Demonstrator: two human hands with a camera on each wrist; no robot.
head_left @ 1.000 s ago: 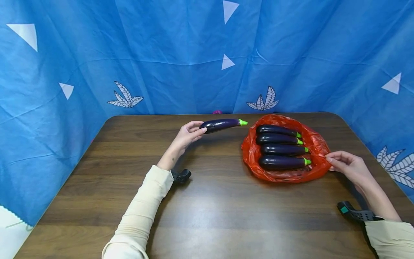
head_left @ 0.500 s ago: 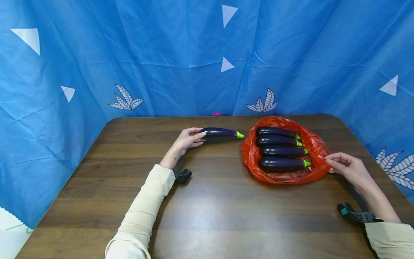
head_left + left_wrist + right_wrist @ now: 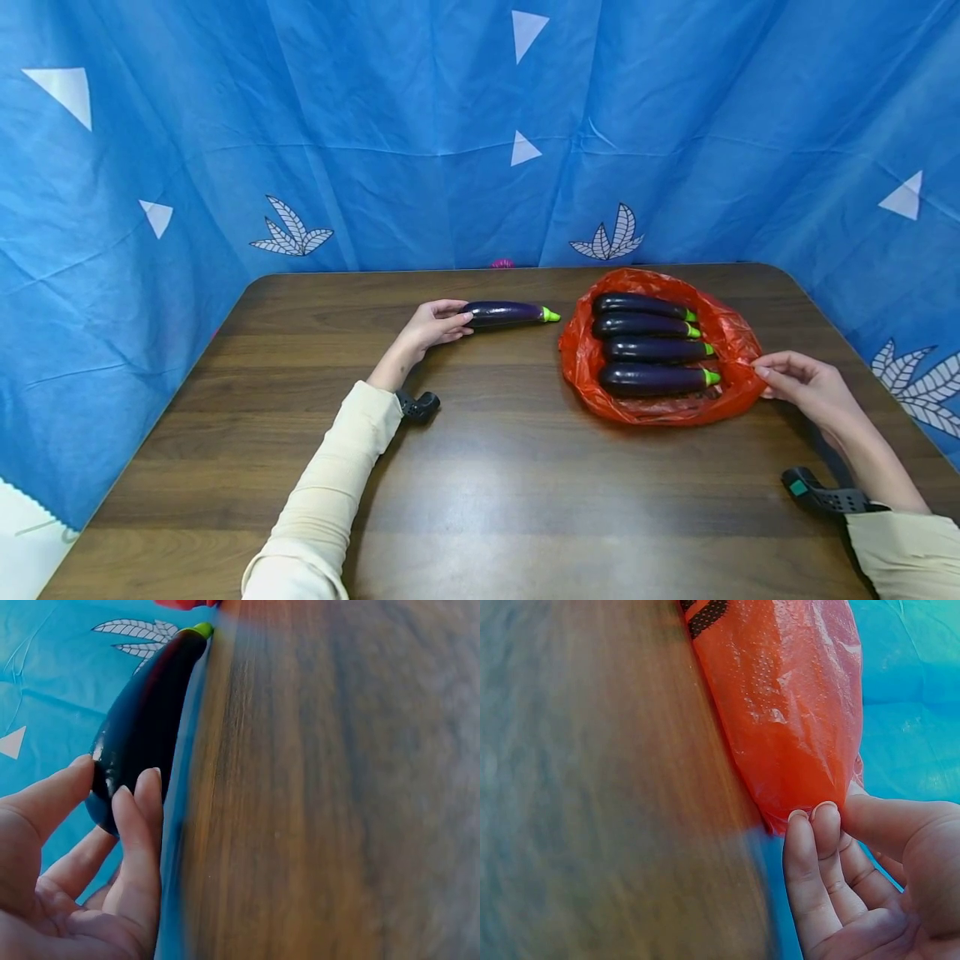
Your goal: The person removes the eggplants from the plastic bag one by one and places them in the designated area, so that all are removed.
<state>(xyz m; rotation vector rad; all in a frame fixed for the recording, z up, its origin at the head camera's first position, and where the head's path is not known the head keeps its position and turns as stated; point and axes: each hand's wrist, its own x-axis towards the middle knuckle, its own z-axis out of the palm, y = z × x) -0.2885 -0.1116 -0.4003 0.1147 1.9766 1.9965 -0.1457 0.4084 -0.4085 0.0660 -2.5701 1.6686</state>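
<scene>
My left hand pinches the blunt end of a dark purple eggplant between thumb and fingers. Its bright green stem points right, toward a red plastic bag. In the left wrist view the thumb lies on one side of the eggplant and the fingertips on the other. Several more eggplants lie side by side in the bag's wide mouth, green stems to the right. My right hand pinches the bag's right edge. The right wrist view shows thumb and fingertips gathering the red plastic at its corner.
Both hands work over a brown wood-grain table. A blue cloth with white triangles and leaf prints hangs along its back and sides. Each wrist wears a black camera band.
The left hand has lowered the eggplant toward the table and drawn it slightly left, away from the bag. The right hand keeps its grip on the bag's edge.
</scene>
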